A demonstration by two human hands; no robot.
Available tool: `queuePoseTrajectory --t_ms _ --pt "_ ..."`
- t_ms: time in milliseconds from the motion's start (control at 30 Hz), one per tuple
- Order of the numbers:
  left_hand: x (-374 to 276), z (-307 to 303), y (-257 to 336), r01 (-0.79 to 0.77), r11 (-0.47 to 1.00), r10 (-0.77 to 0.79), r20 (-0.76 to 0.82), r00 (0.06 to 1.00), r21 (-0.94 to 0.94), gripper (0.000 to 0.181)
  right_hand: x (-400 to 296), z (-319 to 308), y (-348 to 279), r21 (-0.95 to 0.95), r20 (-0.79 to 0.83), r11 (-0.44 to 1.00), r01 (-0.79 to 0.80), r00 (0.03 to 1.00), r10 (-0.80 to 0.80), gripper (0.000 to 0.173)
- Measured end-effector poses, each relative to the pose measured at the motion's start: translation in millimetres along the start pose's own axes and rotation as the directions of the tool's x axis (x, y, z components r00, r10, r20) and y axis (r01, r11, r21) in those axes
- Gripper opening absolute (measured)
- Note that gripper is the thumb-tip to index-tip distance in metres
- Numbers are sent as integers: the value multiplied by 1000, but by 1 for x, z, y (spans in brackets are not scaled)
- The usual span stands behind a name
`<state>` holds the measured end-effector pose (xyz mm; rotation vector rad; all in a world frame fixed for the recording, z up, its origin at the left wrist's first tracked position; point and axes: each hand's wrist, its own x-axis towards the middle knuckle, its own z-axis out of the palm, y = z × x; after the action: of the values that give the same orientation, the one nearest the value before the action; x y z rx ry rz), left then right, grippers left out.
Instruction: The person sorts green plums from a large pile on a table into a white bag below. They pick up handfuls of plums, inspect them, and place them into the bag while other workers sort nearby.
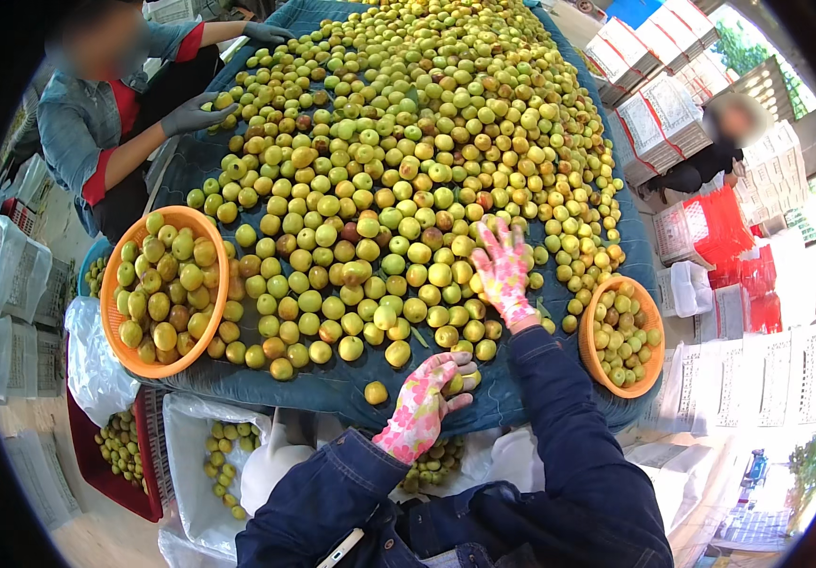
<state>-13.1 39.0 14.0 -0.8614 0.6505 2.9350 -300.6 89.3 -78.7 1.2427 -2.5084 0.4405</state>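
Many round green-yellow fruits (379, 234), some with reddish-brown patches, lie spread over a table covered in dark blue cloth (337, 397). My left hand (422, 408), in a pink floral glove, is at the near edge, curled around at least one fruit (454, 385); the palm hides how many. Farther out, my right hand (504, 270), in a matching glove, reaches over the fruits with its fingers apart. Its fingertips are near or touching some of them, and I see nothing gripped there. A single fruit (376, 392) sits left of my left hand.
Orange baskets of fruit stand at the table's left corner (111, 312) and right corner (585, 348). Below the near edge are a lined crate (184, 461) and a red crate (88, 454). A gloved co-worker (81, 121) handles fruit at left. Stacked boxes (663, 121) and another person (706, 163) are at right.
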Motion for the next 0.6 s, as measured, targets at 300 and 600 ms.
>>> queuePoseTrajectory --t_ms 300,600 --pt "-4 -6 -16 -12 999 13 21 1000 -40 34 -6 -31 -127 177 215 935 308 915 -342 54" --pt "-20 -5 -23 -6 1000 7 36 999 -27 34 -33 -65 -68 125 353 913 389 842 -407 32"
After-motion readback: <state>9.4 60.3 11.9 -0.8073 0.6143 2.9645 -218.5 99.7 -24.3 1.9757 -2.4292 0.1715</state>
